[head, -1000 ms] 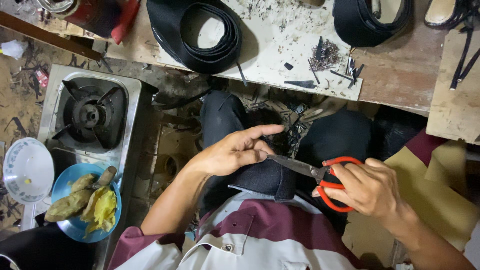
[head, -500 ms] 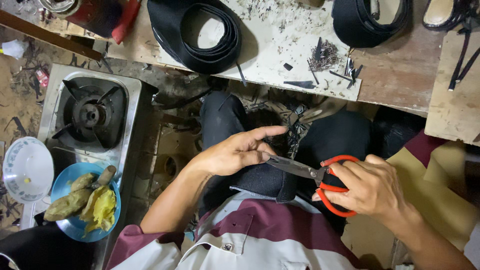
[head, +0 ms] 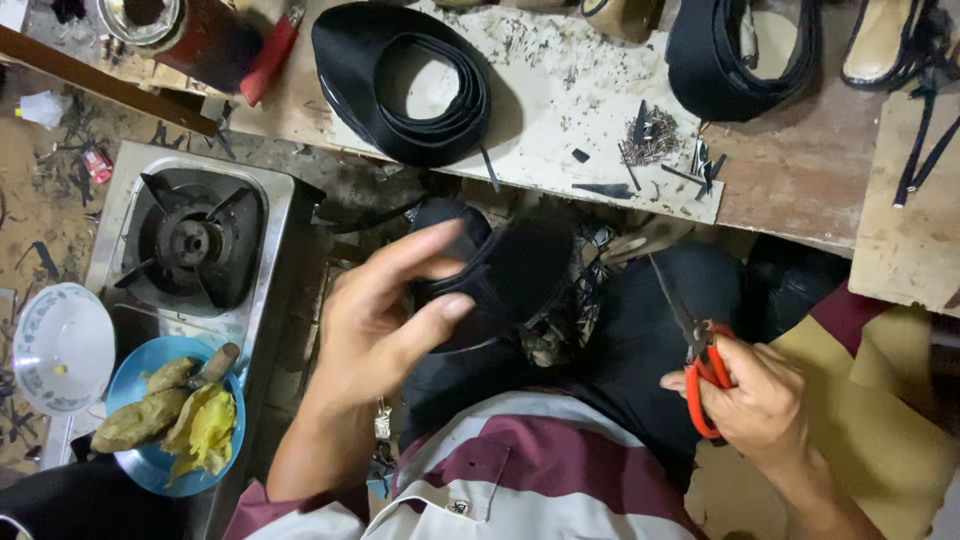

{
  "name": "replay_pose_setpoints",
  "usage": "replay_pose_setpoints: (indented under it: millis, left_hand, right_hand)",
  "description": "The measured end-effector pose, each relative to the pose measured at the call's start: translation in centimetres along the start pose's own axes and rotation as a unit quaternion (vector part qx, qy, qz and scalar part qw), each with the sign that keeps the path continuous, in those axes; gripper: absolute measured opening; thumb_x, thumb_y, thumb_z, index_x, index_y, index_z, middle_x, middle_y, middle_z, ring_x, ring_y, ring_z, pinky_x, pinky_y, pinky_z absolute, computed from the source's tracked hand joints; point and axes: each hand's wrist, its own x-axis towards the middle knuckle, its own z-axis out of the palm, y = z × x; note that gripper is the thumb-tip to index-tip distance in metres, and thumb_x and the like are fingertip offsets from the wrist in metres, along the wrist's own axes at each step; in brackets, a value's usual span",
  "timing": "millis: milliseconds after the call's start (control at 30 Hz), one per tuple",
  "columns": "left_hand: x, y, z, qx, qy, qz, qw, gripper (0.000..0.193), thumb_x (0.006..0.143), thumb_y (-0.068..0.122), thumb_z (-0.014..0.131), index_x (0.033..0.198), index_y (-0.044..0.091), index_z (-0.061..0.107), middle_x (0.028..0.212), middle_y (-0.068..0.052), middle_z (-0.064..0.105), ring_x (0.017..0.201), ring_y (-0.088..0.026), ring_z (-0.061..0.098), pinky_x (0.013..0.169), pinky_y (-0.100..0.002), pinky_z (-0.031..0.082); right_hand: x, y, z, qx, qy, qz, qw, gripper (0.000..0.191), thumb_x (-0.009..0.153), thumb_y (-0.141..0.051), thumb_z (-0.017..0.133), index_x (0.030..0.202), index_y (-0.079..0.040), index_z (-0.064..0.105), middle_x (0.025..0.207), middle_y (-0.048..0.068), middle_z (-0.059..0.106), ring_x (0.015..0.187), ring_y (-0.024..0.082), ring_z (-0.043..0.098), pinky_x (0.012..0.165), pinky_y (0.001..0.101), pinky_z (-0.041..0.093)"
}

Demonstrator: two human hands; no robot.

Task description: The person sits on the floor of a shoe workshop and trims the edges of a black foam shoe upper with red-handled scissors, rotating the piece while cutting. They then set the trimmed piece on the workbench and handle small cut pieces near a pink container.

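1. Black strip (head: pixel 490 275) sits over the lap, just below the workbench (head: pixel 800 190), pinched between thumb and fingers of the left hand (head: pixel 385 320).
2. Right hand (head: pixel 755 400) grips red scissors (head: pixel 700 365), blades shut, well right of the strip.
3. Judged: a pause between cuts; next, bring the blades to the strip.

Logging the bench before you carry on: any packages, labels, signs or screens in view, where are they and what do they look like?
No signs or screens.
Can: top left on the bench, round, metal rim, dark red side; any label too blurred to tell.
Small red scrap: on the floor left of the stove, possibly a wrapper.
White crumpled scrap: on the floor, far left.
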Motion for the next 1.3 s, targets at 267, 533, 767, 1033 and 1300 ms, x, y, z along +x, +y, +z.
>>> replay_pose_setpoints:
  millis: [267,533,767,1033,1300]
  left_hand:
    - [5.8,-1.4,-0.6,0.408,0.083,0.313,0.854,0.040,0.093,-0.004,0.080,0.130,0.005,0.065,0.114,-0.007,0.072,0.092,-0.024,0.065,0.079,-0.035,0.044]
    - [11.6,-13.2,-0.2,0.503,0.136,0.191,0.832,0.047,0.087,0.011,0.075,0.133,0.010,0.065,0.139,-0.014,0.058,0.130,-0.036,0.051,0.104,-0.048,0.040]
    - [12.4,-15.7,0.3,0.560,0.116,0.110,0.813,0.070,0.097,0.040,0.068,0.153,0.007,0.043,0.149,-0.026,0.047,0.136,-0.049,0.040,0.112,-0.069,0.020]
    - [13.6,-11.7,4.1,0.470,0.063,0.189,0.860,0.063,0.092,0.028,0.067,0.147,0.003,0.049,0.141,-0.021,0.056,0.130,-0.041,0.051,0.109,-0.057,0.038]
    - [19.2,-12.8,15.8,0.346,-0.108,0.199,0.910,0.067,0.084,0.021,0.073,0.147,0.014,0.050,0.105,-0.016,0.069,0.094,-0.039,0.067,0.080,-0.049,0.055]
  right_hand:
    - [-1.6,0.0,3.5,0.075,-0.053,0.065,0.994,0.037,0.069,-0.013,0.087,0.098,0.002,0.070,0.072,0.009,0.073,0.062,0.019,0.073,0.060,0.0318,0.056]
    - [-3.8,0.1,5.3,0.065,-0.075,0.109,0.989,0.019,0.077,-0.017,0.081,0.088,-0.004,0.072,0.077,0.004,0.079,0.068,0.022,0.077,0.064,0.0336,0.059]
    - [-5.7,0.8,9.1,-0.028,-0.090,0.124,0.988,0.042,0.072,-0.033,0.085,0.098,-0.002,0.073,0.072,0.010,0.074,0.063,0.029,0.074,0.059,0.0377,0.057]
    - [-5.6,0.9,10.5,-0.069,-0.076,-0.007,0.995,0.047,0.075,-0.044,0.083,0.100,-0.006,0.071,0.078,0.009,0.075,0.062,0.030,0.072,0.058,0.0412,0.056]
    - [-5.6,1.4,11.6,-0.074,-0.073,0.099,0.990,0.050,0.069,-0.048,0.086,0.100,-0.010,0.075,0.067,0.014,0.074,0.058,0.036,0.071,0.055,0.0460,0.055]
